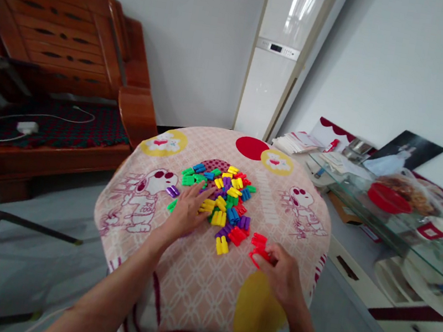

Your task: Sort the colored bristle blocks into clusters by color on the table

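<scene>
A loose pile of small plastic pieces, shaped like paired short tubes in several colours, lies on the round table. My left hand [190, 206] rests over the pile's left side with fingers spread, next to green pieces [189, 179] and yellow pieces [207, 206]. It partly hides what is under it. Nearer the front right, my right hand [283, 271] pinches a red plastic piece [259, 257] between thumb and fingers. Just beyond it lies another red piece [259, 240]. A yellow piece [222, 245] sits at the pile's near edge, and a purple piece [172, 191] lies to the left.
A patterned cloth [201, 292] covers the table. On the right stands a glass-topped cabinet [383, 231] with a red bowl [389, 199], papers [297, 143] and a photo [406, 153]. A wooden bench [55, 44] is at the left, and a tall white appliance [274, 84] stands behind.
</scene>
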A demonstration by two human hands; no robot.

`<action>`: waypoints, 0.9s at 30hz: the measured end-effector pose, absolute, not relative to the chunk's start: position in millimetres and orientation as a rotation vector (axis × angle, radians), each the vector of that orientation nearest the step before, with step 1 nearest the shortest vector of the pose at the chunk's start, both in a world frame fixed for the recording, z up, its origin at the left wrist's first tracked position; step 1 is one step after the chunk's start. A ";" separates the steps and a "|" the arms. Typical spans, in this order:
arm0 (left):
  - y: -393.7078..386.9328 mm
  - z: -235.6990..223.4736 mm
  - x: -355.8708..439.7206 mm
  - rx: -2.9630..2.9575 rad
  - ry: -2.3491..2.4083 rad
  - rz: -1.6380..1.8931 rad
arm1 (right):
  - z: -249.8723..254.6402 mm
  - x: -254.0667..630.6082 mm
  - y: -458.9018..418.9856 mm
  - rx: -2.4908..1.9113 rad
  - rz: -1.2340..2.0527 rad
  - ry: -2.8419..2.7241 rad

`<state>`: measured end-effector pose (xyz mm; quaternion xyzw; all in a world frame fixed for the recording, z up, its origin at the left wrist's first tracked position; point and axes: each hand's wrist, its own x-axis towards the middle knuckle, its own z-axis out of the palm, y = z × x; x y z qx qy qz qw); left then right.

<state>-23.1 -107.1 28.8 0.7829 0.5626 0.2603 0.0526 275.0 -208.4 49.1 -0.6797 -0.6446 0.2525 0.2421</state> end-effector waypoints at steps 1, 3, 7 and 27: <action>-98.1 28.2 -30.8 2.336 1.766 0.833 | 47.3 279.4 -198.3 -1.885 0.633 -1.688; -82.0 25.2 -43.5 2.160 1.968 0.880 | 42.5 282.9 -178.6 -1.904 0.574 -1.617; -49.5 18.7 -54.0 1.788 2.213 0.772 | 33.0 265.2 -141.8 -1.800 0.572 -1.628; 27.1 66.0 3.5 1.721 1.052 1.252 | 61.0 210.1 -4.3 -0.955 1.566 -1.455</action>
